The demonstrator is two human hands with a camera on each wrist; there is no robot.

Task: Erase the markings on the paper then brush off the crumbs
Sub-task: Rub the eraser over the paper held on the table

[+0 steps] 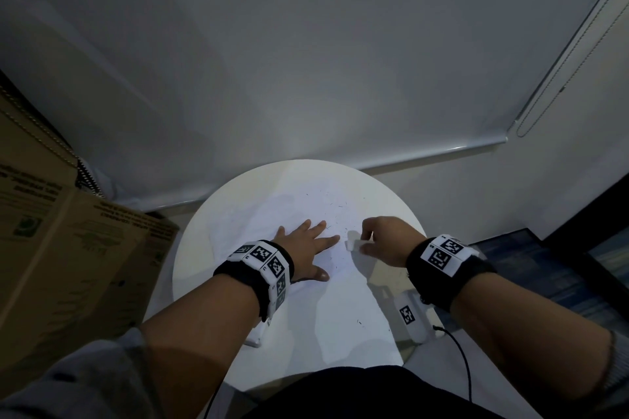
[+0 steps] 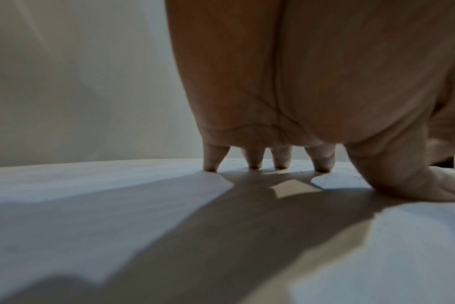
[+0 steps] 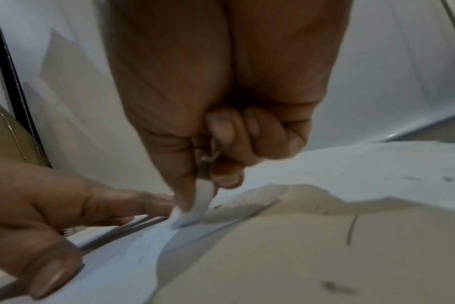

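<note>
A white sheet of paper lies on the round white table. My left hand lies flat on the sheet with straight, spread fingers pressing it down. Just to its right, my right hand pinches a small white eraser between thumb and fingers. In the right wrist view the eraser has its tip down on the paper's edge, close to my left index finger. Dark eraser crumbs lie scattered over the paper beyond both hands.
A cardboard box stands at the table's left edge. A white wall and a window blind rail sit behind the table. A few crumbs lie on the near part of the table. A black cable hangs by my right forearm.
</note>
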